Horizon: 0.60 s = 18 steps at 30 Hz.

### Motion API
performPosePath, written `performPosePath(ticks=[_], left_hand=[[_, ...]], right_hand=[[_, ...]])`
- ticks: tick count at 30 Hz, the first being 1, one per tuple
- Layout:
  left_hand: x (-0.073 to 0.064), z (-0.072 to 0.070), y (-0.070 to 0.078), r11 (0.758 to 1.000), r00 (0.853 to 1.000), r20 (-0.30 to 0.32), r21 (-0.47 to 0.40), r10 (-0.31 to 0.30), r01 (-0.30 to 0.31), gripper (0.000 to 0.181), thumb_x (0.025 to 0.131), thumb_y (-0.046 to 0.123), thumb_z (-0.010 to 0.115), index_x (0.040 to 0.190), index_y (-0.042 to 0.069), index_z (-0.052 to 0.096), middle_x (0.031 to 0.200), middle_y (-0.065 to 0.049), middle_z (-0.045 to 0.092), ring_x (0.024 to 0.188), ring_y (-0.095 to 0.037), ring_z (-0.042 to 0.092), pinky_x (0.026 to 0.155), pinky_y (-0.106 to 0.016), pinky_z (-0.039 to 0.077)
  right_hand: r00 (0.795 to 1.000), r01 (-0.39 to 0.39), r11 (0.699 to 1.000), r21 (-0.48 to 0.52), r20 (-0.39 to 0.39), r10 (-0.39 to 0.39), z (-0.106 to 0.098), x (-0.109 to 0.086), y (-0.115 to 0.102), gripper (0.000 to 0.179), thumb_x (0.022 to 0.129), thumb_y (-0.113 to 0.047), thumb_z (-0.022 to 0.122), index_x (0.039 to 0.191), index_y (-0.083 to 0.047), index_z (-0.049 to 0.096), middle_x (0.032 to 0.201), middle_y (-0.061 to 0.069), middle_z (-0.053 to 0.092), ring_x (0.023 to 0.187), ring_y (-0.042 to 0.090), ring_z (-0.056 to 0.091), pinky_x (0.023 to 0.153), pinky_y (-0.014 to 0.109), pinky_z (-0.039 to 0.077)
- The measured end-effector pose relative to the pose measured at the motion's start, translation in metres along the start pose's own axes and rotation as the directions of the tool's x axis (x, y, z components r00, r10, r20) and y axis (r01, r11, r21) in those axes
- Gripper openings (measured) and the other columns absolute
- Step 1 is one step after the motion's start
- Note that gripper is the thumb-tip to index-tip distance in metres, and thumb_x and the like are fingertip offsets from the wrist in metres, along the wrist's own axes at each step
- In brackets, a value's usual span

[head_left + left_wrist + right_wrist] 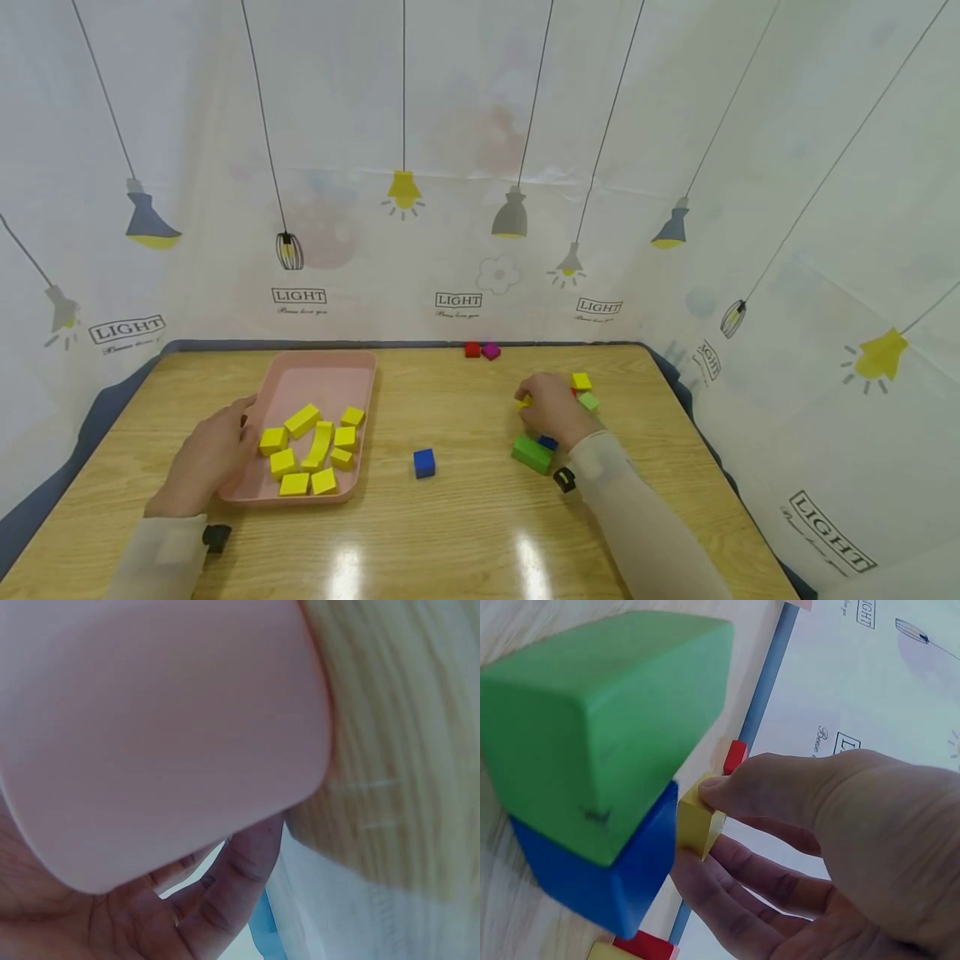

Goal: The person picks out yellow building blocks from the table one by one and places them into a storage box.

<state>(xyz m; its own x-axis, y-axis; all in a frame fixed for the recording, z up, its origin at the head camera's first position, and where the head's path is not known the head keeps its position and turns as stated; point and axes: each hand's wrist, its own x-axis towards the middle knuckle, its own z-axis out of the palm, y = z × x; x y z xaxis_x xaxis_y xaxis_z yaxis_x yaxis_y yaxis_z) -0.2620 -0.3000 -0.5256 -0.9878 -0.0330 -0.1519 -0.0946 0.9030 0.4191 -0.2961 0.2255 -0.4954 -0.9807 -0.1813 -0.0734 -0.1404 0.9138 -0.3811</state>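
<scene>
My left hand [213, 450] holds the left side of a pink tray [318, 371], its fingers at the rim. In the left wrist view the tray [165, 735] hides part of that hand [187, 907]. Several yellow blocks [302, 421] lie inside the tray. At the table's right, my right hand [555, 408] pinches a yellow block [697, 817] between thumb and fingers. Close to this hand, a long green block [532, 454] lies by a dark blue block [600, 870]. Past the hand are a yellow block [581, 382], a light green block [588, 402] and a partly hidden red one.
A blue cube [424, 463] sits on the wooden table [435, 533] between tray and right hand. At the back edge are a red block [472, 350] and a magenta block [491, 351]. A lamp-printed curtain [450, 250] hangs behind the table and at its sides.
</scene>
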Motion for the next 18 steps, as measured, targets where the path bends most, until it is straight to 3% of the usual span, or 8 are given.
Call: performPosePath(ticks=[12,18], left_hand=[[0.003,0.004,-0.003,1.0,1.0,-0.025,0.016,0.013,-0.013,0.07,0.118,0.02,0.063,0.176,-0.008,0.036,0.161,-0.042,0.057,0.136,-0.057,0.063,0.12,-0.079,0.053],[-0.001,0.0,0.001,1.0,1.0,-0.012,0.007,0.023,-0.022,0.071,0.118,0.019,0.061,0.176,-0.01,0.034,0.162,-0.044,0.055,0.136,-0.058,0.063,0.12,-0.079,0.054]], right_hand=[[1.0,0.0,0.999,0.054,0.022,-0.001,0.002,0.004,-0.02,0.028,0.106,-0.004,0.08,0.133,-0.001,0.084,0.141,0.017,0.081,0.126,0.033,0.071,0.122,0.057,0.062],[0.999,0.046,0.998,0.046,-0.006,-0.045,0.004,0.008,-0.032,0.026,0.104,-0.004,0.083,0.129,-0.001,0.085,0.134,0.015,0.084,0.121,0.03,0.074,0.116,0.053,0.065]])
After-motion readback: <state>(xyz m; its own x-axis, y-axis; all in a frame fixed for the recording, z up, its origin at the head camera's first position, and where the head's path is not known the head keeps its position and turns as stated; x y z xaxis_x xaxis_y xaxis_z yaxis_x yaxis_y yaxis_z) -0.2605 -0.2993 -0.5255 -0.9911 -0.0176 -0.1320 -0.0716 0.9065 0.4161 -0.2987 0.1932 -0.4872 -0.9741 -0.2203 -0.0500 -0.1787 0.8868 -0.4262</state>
